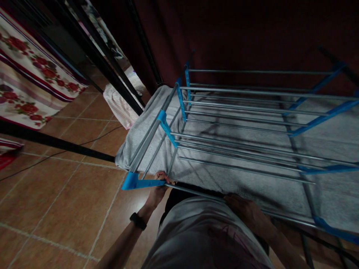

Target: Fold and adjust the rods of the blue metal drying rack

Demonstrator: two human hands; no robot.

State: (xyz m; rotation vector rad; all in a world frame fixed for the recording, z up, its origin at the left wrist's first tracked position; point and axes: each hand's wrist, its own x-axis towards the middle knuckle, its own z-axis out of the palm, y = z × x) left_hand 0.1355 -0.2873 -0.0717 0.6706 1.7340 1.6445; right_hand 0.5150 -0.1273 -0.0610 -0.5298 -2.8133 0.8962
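A shoe rack [238,151] of grey metal tubes with blue plastic end brackets stretches across the grey blanket in front of me. At its near left corner, beside a blue bracket [131,181], my left hand [160,184] is closed around the frame, and a dark band circles that wrist. My right hand [245,209] reaches over the nearest long tube and grips it, close against my body; its fingertips are partly in shadow. The far right end of the rack runs to the picture's edge.
The grey blanket [146,130] covers a raised surface beneath the rack. Dark poles [56,142] cross the left side above a tiled floor [56,194] with a thin cable. Floral fabric [36,71] hangs at left, a dark red curtain [238,33] behind, and a pale cloth [120,104] lies beyond.
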